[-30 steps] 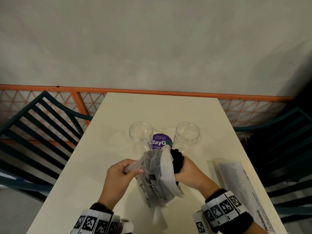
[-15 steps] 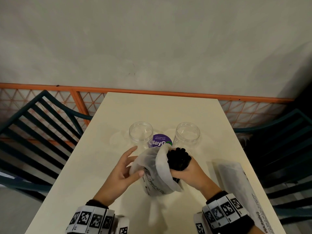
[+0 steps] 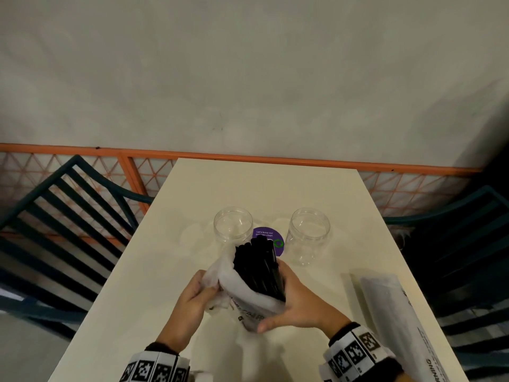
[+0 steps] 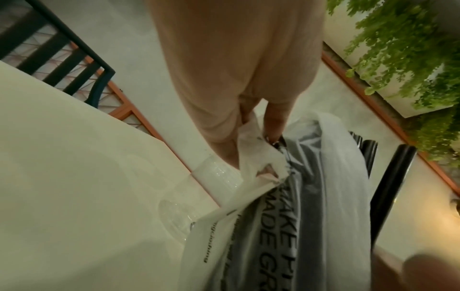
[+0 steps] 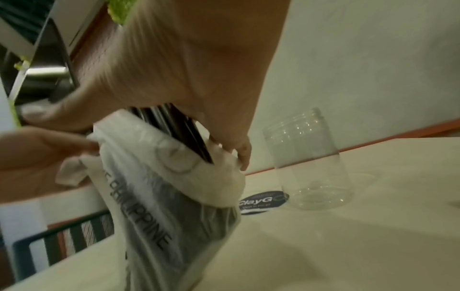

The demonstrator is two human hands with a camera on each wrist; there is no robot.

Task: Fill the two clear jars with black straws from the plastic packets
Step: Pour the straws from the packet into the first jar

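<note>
Right hand: the right hand [image 3: 297, 304] wraps its grip round the bundle of black straws [image 3: 260, 267].
Left hand: the left hand [image 3: 192, 297] pinches the rim of the plastic packet [image 3: 248, 307] and holds it back.
Where the straws are: half out of the packet, above the desk [image 3: 261, 188], tips pointing up and away toward the jars.
Way to go: the left jar [image 3: 233, 224] and right jar [image 3: 309, 232] are both empty and sit just past the tips; the right hand is nearer.
Change: more of the straws stick out of the packet now than a second ago.
</note>
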